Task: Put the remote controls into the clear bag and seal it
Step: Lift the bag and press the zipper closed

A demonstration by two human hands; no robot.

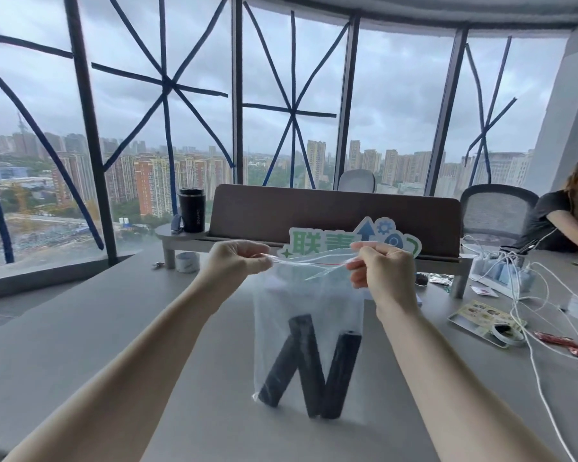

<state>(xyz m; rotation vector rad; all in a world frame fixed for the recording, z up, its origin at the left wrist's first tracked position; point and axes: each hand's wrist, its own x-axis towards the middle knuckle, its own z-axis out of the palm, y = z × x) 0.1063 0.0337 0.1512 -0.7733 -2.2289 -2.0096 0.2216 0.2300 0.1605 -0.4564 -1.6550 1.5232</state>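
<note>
Both forearms reach fwd, left hand (236, 260) & right hand (379, 266) fingers pinching clear bag (309, 295) top, 3 remote controls (309, 365) inside.

Scene is lit evenly by overcast daylight through the windows (197, 111); shadows on the table (80, 328) are faint. Window frames are bowed by wide-angle distortion. Detail is slightly softened.

Open bench (80, 345) is left bare to the left of the hanging clear bag (309, 328) and in front of it. The right side is crowded by white cables (528, 295), a tape roll (508, 333) and a tin tray (467, 320). Behind, passage is blocked by a raised shelf (314, 251) carrying a dark tumbler (191, 210).
</note>
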